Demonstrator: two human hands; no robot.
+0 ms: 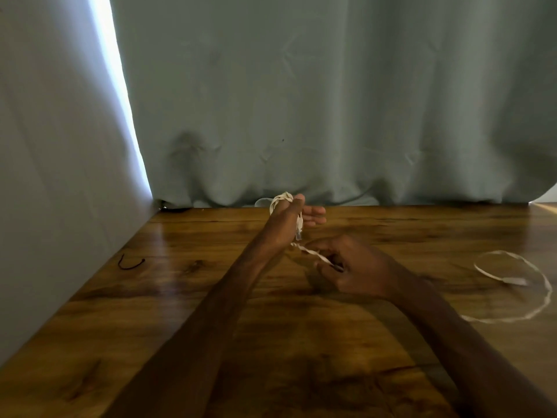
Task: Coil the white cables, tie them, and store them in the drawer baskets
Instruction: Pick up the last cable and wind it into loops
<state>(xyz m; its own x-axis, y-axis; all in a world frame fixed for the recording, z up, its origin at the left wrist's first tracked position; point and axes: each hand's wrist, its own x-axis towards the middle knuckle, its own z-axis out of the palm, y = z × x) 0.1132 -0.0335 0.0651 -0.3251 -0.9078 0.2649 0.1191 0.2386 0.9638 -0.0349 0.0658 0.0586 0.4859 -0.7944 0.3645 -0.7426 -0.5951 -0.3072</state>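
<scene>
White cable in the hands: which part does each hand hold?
The left hand has the white cable wound round its fingers; the right hand pinches its loose tail.

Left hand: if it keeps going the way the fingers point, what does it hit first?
Probably the grey-green curtain behind the table's far edge. The left hand, white cable looped around it, points away and slightly right; nothing else shows in that line, though depth is unclear.

Glossy wood-grain table (180,297), matt grey cloth curtain (301,101), braided white cable (512,297)
</scene>
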